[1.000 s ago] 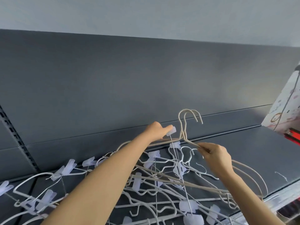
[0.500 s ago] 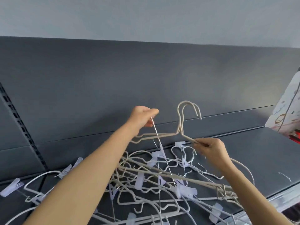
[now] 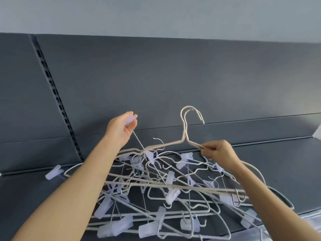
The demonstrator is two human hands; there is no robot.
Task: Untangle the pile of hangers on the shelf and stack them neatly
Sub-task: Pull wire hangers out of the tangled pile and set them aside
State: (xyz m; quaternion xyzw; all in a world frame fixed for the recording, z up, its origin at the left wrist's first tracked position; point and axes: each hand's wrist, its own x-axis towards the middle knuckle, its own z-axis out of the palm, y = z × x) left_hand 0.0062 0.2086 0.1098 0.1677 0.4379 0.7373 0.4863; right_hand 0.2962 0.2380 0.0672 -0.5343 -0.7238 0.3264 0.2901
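A tangled pile of white hangers (image 3: pixel 166 193) with clear plastic clips lies on the dark grey shelf (image 3: pixel 278 164). My right hand (image 3: pixel 217 150) pinches the right shoulder of two cream hangers (image 3: pixel 184 129) held together, hooks upright above the pile. My left hand (image 3: pixel 121 129) is raised to the left of them and grips a clear clip (image 3: pixel 130 120) on a thin metal rod that slants down into the pile. The cream hangers' left arms still run into the tangle.
A dark grey back panel rises behind the shelf, with a slotted upright rail (image 3: pixel 57 101) at left. One loose clip (image 3: pixel 53 172) lies on the shelf left of the pile. The shelf's front edge (image 3: pixel 309 216) shows at lower right.
My left hand has lifted up and to the left, pulling the clip and its rod out of the pile. The cream hangers in my right hand stay raised. The view has shifted right.
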